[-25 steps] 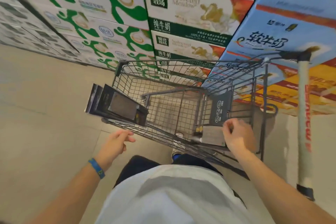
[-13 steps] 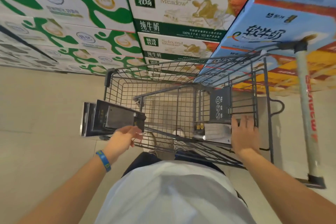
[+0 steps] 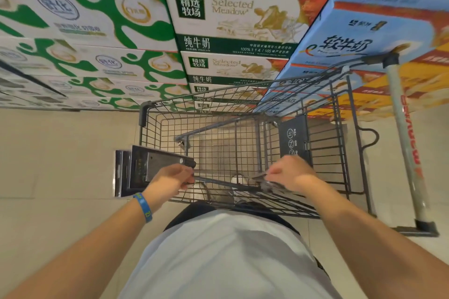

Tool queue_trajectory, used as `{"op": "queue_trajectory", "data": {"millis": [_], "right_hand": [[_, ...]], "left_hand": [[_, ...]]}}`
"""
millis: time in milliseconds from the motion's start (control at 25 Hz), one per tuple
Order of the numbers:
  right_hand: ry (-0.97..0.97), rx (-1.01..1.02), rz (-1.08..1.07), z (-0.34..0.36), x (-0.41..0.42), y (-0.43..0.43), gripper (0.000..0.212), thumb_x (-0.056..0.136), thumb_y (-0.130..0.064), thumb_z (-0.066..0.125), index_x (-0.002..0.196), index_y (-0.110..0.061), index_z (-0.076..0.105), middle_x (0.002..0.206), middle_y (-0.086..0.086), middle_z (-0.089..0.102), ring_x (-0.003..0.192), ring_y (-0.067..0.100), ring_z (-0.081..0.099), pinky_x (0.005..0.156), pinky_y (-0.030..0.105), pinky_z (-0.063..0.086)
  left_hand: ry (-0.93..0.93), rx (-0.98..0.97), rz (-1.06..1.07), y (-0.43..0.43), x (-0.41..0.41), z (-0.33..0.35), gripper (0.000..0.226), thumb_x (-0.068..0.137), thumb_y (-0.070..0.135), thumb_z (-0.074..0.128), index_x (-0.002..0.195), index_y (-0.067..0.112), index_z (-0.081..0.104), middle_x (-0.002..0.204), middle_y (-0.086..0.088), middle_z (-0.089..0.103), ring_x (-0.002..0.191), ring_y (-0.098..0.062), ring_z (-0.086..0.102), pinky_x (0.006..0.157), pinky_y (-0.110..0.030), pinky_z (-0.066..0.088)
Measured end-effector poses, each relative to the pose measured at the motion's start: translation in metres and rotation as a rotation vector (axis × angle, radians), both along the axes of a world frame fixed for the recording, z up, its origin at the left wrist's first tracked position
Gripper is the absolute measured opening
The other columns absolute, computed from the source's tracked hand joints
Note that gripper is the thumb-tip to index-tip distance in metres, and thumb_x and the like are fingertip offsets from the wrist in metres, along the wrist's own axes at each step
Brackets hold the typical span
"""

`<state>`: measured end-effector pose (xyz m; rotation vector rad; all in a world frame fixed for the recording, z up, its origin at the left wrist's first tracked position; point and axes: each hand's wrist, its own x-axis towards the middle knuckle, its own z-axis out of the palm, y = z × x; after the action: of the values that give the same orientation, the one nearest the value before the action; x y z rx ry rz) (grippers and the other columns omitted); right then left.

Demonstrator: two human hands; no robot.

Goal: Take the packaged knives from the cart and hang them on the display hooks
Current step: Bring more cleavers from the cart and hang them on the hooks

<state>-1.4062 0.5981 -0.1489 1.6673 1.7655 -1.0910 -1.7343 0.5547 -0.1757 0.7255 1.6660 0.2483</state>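
Two hands are on stock now, where a second ago only one was. Nearest us are a white shirt (image 3: 218, 250), both forearms held out, and a blue wristband (image 3: 143, 206) on the left wrist.

Left hand (image 3: 170, 181): a second ago it hung open below the cart's corner, apart from the packs. Half a second ago it was touching them. Now its fingers curl round the near edge of the packaged knives (image 3: 148, 170). The packs are dark and flat, several stacked together. They stick out past the near-left corner of the cart (image 3: 145, 116), over the floor (image 3: 48, 153). The camera has shifted as well, so we do not claim they have been lifted.

Right hand (image 3: 294, 172): half a second ago it lay flat on the near rim. Now thumb and fingers pinch a thin grey pack (image 3: 267, 181) at that rim. It is blurred and we cannot tell what it contains, though we judge it another item for hanging.

The cart handle (image 3: 404, 143) stands off to the right.

Beyond are stacked milk cartons (image 3: 233, 14), close against the cart's far end. No display hooks are in view.

Our reading is that the grasp is made but the packs are not yet lifted out. The next move calls for drawing them clear of the wire and turning to find the hooks. Held by one edge, the stack could fan apart.
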Motion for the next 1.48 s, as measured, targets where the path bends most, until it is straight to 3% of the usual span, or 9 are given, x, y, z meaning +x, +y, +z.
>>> {"op": "queue_trajectory", "data": {"millis": [200, 320, 440, 520, 640, 960, 1160, 1320, 1480], "right_hand": [[0.193, 0.037, 0.415, 0.026, -0.099, 0.02, 0.015, 0.097, -0.042, 0.064, 0.1, -0.033, 0.076, 0.073, -0.02, 0.063, 0.063, -0.003, 0.057, 0.053, 0.017, 0.038], [0.46, 0.11, 0.284, 0.054, -0.116, 0.038, 0.009, 0.094, -0.043, 0.068, 0.099, -0.042, 0.074, 0.07, -0.026, 0.064, 0.058, -0.008, 0.06, 0.048, 0.009, 0.042], [0.524, 0.362, 0.069, 0.059, -0.127, 0.054, 0.035, 0.085, -0.054, 0.072, 0.119, -0.044, 0.068, 0.107, -0.025, 0.069, 0.092, -0.009, 0.063, 0.084, 0.023, 0.056], [0.472, 0.521, -0.154, 0.046, -0.129, 0.061, 0.079, 0.073, -0.058, 0.082, 0.142, -0.042, 0.049, 0.144, -0.012, 0.054, 0.13, 0.01, 0.051, 0.108, 0.038, 0.043], [0.593, 0.302, -0.464, 0.021, -0.125, 0.059, 0.119, 0.058, -0.061, 0.09, 0.155, -0.045, 0.023, 0.161, -0.011, 0.036, 0.14, 0.012, 0.041, 0.111, 0.044, 0.038], [0.662, -0.046, -0.177, -0.02, -0.136, 0.05, 0.076, 0.05, -0.067, 0.09, 0.117, -0.059, 0.056, 0.111, -0.026, 0.07, 0.107, -0.002, 0.065, 0.086, 0.03, 0.054], [0.691, 0.078, -0.304, -0.02, -0.114, 0.036, 0.033, 0.07, -0.046, 0.09, 0.091, -0.043, 0.066, 0.088, -0.039, 0.069, 0.086, -0.017, 0.063, 0.073, 0.021, 0.047], [0.635, 0.167, -0.465, -0.025, -0.092, 0.019, 0.032, 0.075, -0.044, 0.087, 0.097, -0.039, 0.064, 0.099, -0.025, 0.066, 0.1, 0.008, 0.062, 0.081, 0.03, 0.05], [0.587, 0.169, -0.549, -0.031, -0.075, 0.006, 0.048, 0.076, -0.045, 0.087, 0.114, -0.022, 0.07, 0.115, -0.006, 0.071, 0.11, 0.019, 0.062, 0.091, 0.037, 0.05]], "left_hand": [[0.019, 0.147, -0.488, 0.014, 0.014, 0.004, 0.087, 0.069, 0.048, 0.084, 0.145, 0.039, 0.042, 0.133, 0.02, 0.048, 0.118, -0.004, 0.047, 0.102, -0.025, 0.041], [0.137, 0.162, -0.657, 0.023, 0.024, 0.013, 0.023, 0.082, 0.057, 0.07, 0.102, 0.049, 0.062, 0.099, 0.022, 0.067, 0.089, -0.006, 0.064, 0.086, -0.026, 0.054], [0.149, 0.215, -0.37, 0.032, 0.029, 0.022, 0.021, 0.09, 0.048, 0.066, 0.075, 0.034, 0.06, 0.072, 0.01, 0.067, 0.066, -0.012, 0.066, 0.059, -0.024, 0.052], [0.028, 0.298, -0.067, 0.032, 0.03, 0.03, 0.015, 0.089, 0.037, 0.071, 0.084, 0.023, 0.071, 0.078, -0.002, 0.073, 0.074, -0.02, 0.07, 0.068, -0.033, 0.057], [-0.175, 0.366, 0.337, 0.021, 0.02, 0.044, 0.008, 0.089, 0.02, 0.073, 0.096, 0.017, 0.076, 0.098, -0.012, 0.077, 0.094, -0.029, 0.073, 0.087, -0.044, 0.059], [-0.488, 0.253, 0.538, -0.013, 0.008, 0.047, 0.023, 0.095, 0.017, 0.064, 0.117, 0.011, 0.068, 0.12, -0.014, 0.07, 0.117, -0.034, 0.063, 0.104, -0.056, 0.047], [-0.056, 0.474, 0.337, -0.009, -0.023, 0.031, 0.06, 0.078, 0.024, 0.078, 0.135, 0.023, 0.056, 0.139, -0.003, 0.059, 0.129, -0.015, 0.054, 0.106, -0.033, 0.045], [0.59, 0.255, 0.171, -0.003, -0.057, 0.007, 0.062, 0.086, 0.02, 0.063, 0.144, 0.011, 0.045, 0.155, -0.012, 0.037, 0.138, -0.029, 0.042, 0.114, -0.039, 0.038], [0.771, 0.106, -0.044, 0.01, -0.039, 0.006, 0.065, 0.093, 0.033, 0.056, 0.151, 0.017, 0.032, 0.164, -0.009, 0.009, 0.137, -0.035, 0.04, 0.109, -0.043, 0.041]]}}
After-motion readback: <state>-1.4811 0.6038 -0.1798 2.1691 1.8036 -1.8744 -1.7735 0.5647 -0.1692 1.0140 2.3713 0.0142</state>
